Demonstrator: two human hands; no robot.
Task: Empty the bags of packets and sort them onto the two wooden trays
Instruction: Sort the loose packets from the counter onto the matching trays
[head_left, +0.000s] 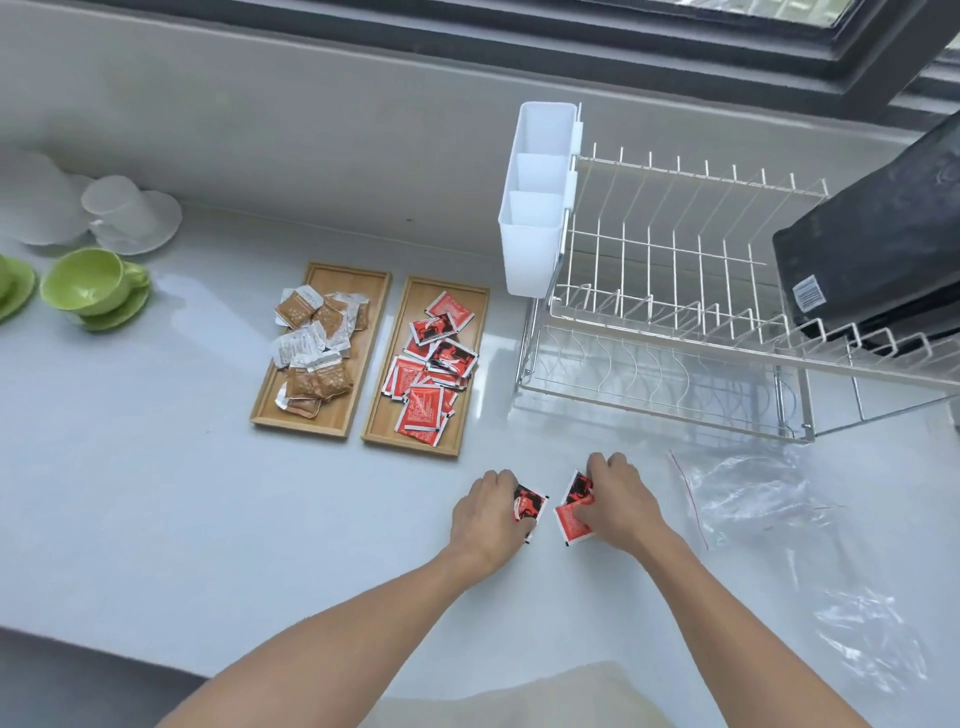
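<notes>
Near the front of the pale surface (156, 493), both hands gather the last red packets.
Left hand (488, 514) grips one red packet (530, 504); right hand (621, 501) pinches a few more (571, 519), likely bound for the right tray (470, 364) of matching reds, kept apart from the left tray (371, 312) of brown packets (314, 345). Emptied clear bags (748, 493) lie right, below a dish rack (675, 312) beneath a window.

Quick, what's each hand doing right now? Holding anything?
Left hand: fingers curled round a red packet on the counter.
Right hand: gripping red packets on the counter.
</notes>
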